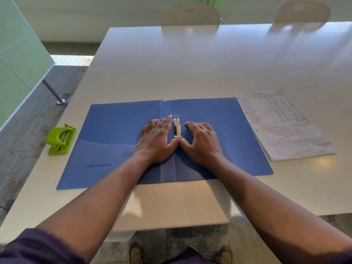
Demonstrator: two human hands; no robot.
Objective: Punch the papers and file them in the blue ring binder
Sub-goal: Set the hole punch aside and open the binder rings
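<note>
The blue ring binder [118, 130] lies open and flat on the white table [190, 69] in front of me. Its metal ring mechanism [177, 128] runs along the spine, with one ring at the far end and one at the near end. My left hand [156, 141] lies flat just left of the mechanism, fingers stretched forward. My right hand [202, 141] rests just right of it on arched fingertips. Both thumbs meet at the near ring. The stack of printed papers [282, 126] lies to the right, against the binder's right edge. The green hole punch [61, 139] sits left of the binder.
The punch stands close to the table's left edge. Two pale chairs [190, 15] [302, 12] are pushed in at the far side. A green glass partition [19, 63] and a metal table leg [55, 94] are at the left. My feet show below the near edge.
</note>
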